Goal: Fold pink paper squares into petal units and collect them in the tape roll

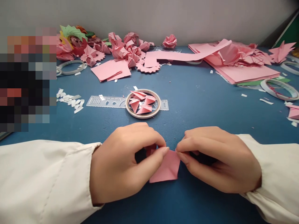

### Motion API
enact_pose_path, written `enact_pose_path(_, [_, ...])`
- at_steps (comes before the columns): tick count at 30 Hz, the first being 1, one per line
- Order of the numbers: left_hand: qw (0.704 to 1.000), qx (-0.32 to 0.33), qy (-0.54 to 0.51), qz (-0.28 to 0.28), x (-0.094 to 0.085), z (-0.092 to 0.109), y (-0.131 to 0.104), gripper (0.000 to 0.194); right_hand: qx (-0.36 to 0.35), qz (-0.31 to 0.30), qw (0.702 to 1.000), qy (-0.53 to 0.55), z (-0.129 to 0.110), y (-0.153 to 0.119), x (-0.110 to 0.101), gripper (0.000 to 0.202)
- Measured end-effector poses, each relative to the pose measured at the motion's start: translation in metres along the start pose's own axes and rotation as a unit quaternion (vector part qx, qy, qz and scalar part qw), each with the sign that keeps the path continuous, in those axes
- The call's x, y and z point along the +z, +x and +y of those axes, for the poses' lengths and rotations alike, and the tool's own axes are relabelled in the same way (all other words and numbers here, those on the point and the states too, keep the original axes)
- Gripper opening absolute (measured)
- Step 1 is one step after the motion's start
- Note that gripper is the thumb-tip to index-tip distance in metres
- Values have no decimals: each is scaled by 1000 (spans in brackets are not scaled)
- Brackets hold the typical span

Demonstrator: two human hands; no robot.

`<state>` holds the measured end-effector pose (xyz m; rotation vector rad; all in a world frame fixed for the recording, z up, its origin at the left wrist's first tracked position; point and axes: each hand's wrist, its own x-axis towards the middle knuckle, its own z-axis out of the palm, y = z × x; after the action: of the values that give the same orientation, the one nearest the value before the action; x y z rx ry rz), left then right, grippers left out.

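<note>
A small, roughly square piece of pink paper (pixel 168 168) is held near the front of the blue table, with a faint crease across it. My left hand (pixel 130 155) pinches its upper left edge between thumb and forefinger. At the upper right corner, my right hand (pixel 219 157) grips the same paper with its fingertips. Just beyond my hands lies a roll of tape (pixel 126 107), flat on a clear stencil ruler (pixel 102 102). Several folded pink paper pieces (pixel 144 109) rest inside the roll's ring.
White paper scraps (pixel 70 100) lie to the left. Along the wall are pink paper flowers (pixel 126 46), folded pink sheets (pixel 112 70) and a long pink strip (pixel 179 56). More pink paper (pixel 252 73) and a tape roll (pixel 280 89) are at right. A pixelated patch covers the far left.
</note>
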<state>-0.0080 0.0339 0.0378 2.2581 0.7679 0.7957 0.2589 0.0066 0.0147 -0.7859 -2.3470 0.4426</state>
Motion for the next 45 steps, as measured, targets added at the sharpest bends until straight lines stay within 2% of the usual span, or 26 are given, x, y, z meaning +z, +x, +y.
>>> enact_pose_path(3, [1000, -7, -9, 13, 1, -1, 1, 21, -15, -3, 1000, 13, 2, 0, 3, 15])
enact_pose_path(8, [1000, 4, -22, -21, 2, 3, -3, 19, -14, -21, 1000, 11, 3, 0, -1, 13])
enact_pose_path(12, [997, -62, -34, -20, 2, 6, -3, 18, 15, 0, 1000, -6, 2, 1, -6, 13])
enact_pose_path(15, [994, -90, -48, -49, 0, 5, 1, 32, 21, 14, 1000, 4, 3, 0, -4, 16])
enact_pose_path(17, [994, -81, -47, -60, -2, 4, 3, 37, 14, 9, 1000, 17, 3, 0, 0, 16])
enact_pose_path(24, [991, -30, -54, -115, -3, 3, 2, 32, 1, -7, 999, 53, 7, 1, 1, 12])
enact_pose_path(28, [993, -19, -84, -77, -3, 3, 4, 33, -2, -8, 998, 58, 9, 0, -1, 11])
enact_pose_path(31, [994, -53, -89, -47, -4, 5, 4, 30, 4, -11, 997, 70, 9, 0, -1, 13])
enact_pose_path(35, [991, -89, -84, -49, -5, 8, 4, 32, 23, -6, 997, 78, 8, 1, -1, 6])
enact_pose_path(37, [992, -84, -80, -50, -5, 9, 3, 35, 34, 1, 996, 82, 7, 1, -1, 2])
enact_pose_path(41, [994, -65, -77, -47, -3, 7, 4, 33, 18, -5, 996, 83, 6, 2, -1, 12])
enact_pose_path(45, [993, -39, -101, -39, 0, 4, 4, 34, 6, -9, 997, 80, 7, 2, -2, 13])
